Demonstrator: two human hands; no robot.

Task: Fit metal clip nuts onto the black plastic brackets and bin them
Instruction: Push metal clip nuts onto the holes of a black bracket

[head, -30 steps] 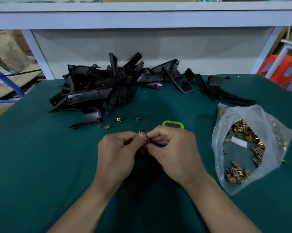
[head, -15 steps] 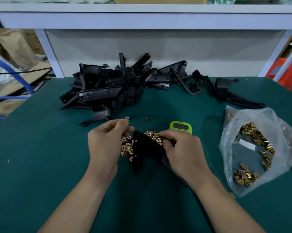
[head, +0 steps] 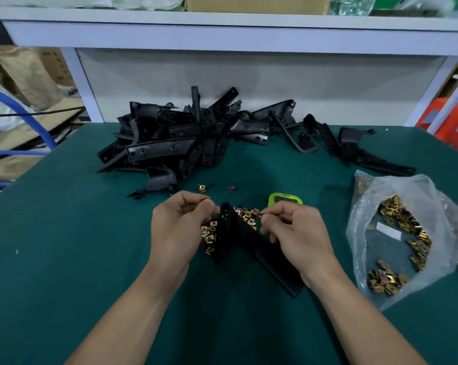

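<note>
Lying flat on the green table between the two hands, one black bracket is taken to be the piece in work; no clip nut is seen fitted on it. The left hand is curled, thumb pressed to forefinger, and whether anything is pinched cannot be told. The right hand is pinched on a clip nut at the edge of the loose nuts heaped against the bracket. Much is judged left: the bag of nuts is well stocked, the bracket pile beyond is large, and no bin is shown. Nothing can be read on the bag's white label or the green timer.
</note>
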